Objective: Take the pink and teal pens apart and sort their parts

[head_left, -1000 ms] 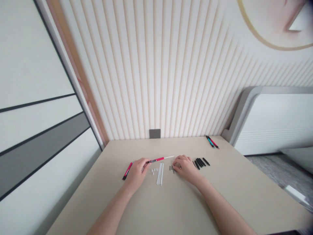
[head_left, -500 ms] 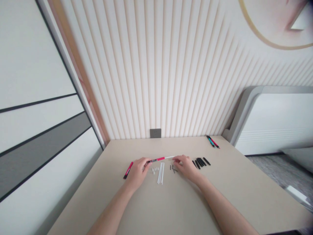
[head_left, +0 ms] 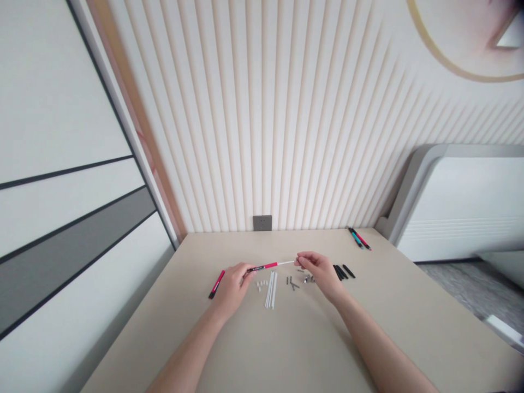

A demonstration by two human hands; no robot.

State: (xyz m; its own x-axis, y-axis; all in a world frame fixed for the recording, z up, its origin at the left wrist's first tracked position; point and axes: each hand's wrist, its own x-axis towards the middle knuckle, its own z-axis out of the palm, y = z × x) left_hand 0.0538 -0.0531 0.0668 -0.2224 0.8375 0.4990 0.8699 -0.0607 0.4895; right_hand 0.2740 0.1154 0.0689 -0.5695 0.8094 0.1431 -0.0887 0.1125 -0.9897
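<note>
**Q:** Quick, what's in the hands?

**A:** Left hand (head_left: 231,287): fingers curled, thumb pressed on a red-and-black pen barrel (head_left: 260,267), gripping it firmly. A thin white tube (head_left: 286,262) sticks out of the barrel toward the right hand (head_left: 322,273), whose thumb and index fingertips (head_left: 298,257) look pinched together on the tube's far tip. Other fingers loosely curled. Can't tell how deep the tube sits in the barrel; the left fingers hide that end.

**Q:** What's around the fingers?

**A:** Below the left fingers: small white pieces (head_left: 259,285) and a bundle of white sticks (head_left: 271,290). Just beside the left hand's outer side, a loose red pen (head_left: 216,284). Under the right fingers: small dark parts (head_left: 292,284) and metal bits (head_left: 308,279). Past them, black barrels (head_left: 342,271). All on a beige table (head_left: 311,344).

**Q:** Risks?

**A:** The tip pinch is the weak spot. Little contact there, so a slip could let the thin tube flick or bend, and the hand could knock the metal bits right below it. Pulling the hands off-line could also kink the tube. Tiny parts could roll and scatter.
</note>
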